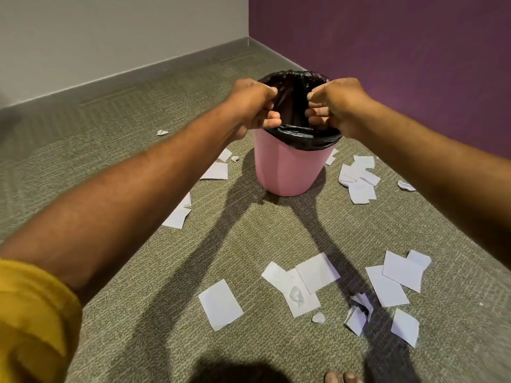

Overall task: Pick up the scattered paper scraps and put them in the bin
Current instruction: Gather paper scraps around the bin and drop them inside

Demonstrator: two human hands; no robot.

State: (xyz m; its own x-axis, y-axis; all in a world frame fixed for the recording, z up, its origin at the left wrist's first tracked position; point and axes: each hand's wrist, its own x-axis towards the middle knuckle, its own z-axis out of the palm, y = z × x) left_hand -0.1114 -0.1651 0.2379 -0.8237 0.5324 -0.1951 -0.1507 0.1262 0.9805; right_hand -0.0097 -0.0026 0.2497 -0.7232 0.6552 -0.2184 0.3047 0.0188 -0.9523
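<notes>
A: Biggest stuff first?
B: Carpet floor (124,128) all over. Grey wall (110,37) at 11 o'clock, purple wall (387,51) at 1 o'clock.
A: Bin?
B: Pink bin (287,167) at 12 o'clock, upright on the carpet near the corner. Black liner (298,136) folded over its rim.
A: Grips?
B: Left grip (254,106) grasping the liner at the rim's 9 o'clock. Right grip (337,106) pinching the liner at the rim's 3 o'clock.
A: Scraps?
B: Paper scraps (301,283) all on the floor. Biggest spread is at 5 o'clock, near the person. A heap lies at the bin's 3 o'clock, a few at its 9 o'clock. Can't tell if any are inside.
</notes>
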